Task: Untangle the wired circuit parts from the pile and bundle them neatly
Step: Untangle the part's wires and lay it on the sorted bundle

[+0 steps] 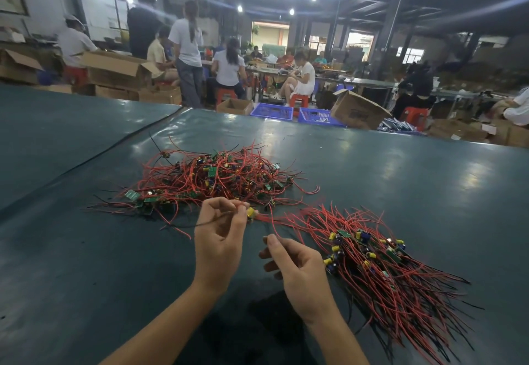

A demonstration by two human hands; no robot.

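Observation:
A tangled pile (211, 181) of red and black wires with small green circuit boards lies on the dark green table (400, 181) ahead of me. To the right lies a sorted bundle (380, 261) of the same parts, wires roughly parallel. My left hand (219, 238) pinches one circuit part (251, 212) with a yellow component, just in front of the pile. My right hand (294, 267) pinches that part's red wire (272, 226) between thumb and forefinger, next to the bundle's left end.
The table's far edge runs across the view, with a seam (114, 142) on the left. Beyond it stand blue crates (273, 111), cardboard boxes (357, 112), red stools and several seated and standing people at other benches.

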